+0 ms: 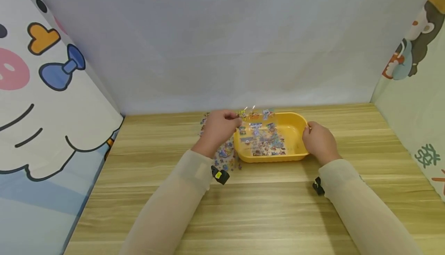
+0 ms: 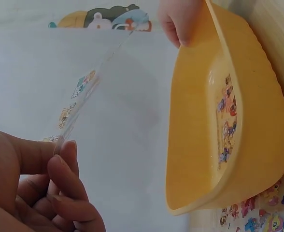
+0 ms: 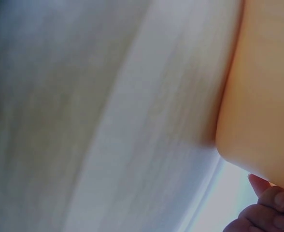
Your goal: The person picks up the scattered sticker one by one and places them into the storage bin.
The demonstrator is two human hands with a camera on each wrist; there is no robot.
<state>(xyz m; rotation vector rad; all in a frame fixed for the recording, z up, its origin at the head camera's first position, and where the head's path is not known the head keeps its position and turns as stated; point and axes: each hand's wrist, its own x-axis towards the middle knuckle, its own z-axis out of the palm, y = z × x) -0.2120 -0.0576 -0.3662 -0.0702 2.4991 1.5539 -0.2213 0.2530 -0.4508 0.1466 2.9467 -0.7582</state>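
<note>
My left hand (image 1: 219,128) pinches a clear sticker sheet (image 1: 267,114) between thumb and fingers at its edge. In the left wrist view the sheet (image 2: 79,104) appears nearly edge-on, with small colourful pictures on it. It is raised over the yellow plastic basket (image 1: 295,133), overlapping its far rim in the head view. My right hand (image 1: 321,141) grips the basket's right end at the rim. More small colourful stickers (image 1: 272,147) lie inside the basket. The right wrist view shows mainly the basket's outer wall (image 3: 260,96) close up.
Other clear sticker sheets (image 1: 226,156) lie on the wooden table (image 1: 264,216) left of the basket, partly under my left arm. A pale cloth backdrop (image 1: 243,54) rises behind the table. Printed cartoon panels (image 1: 31,123) stand at both sides.
</note>
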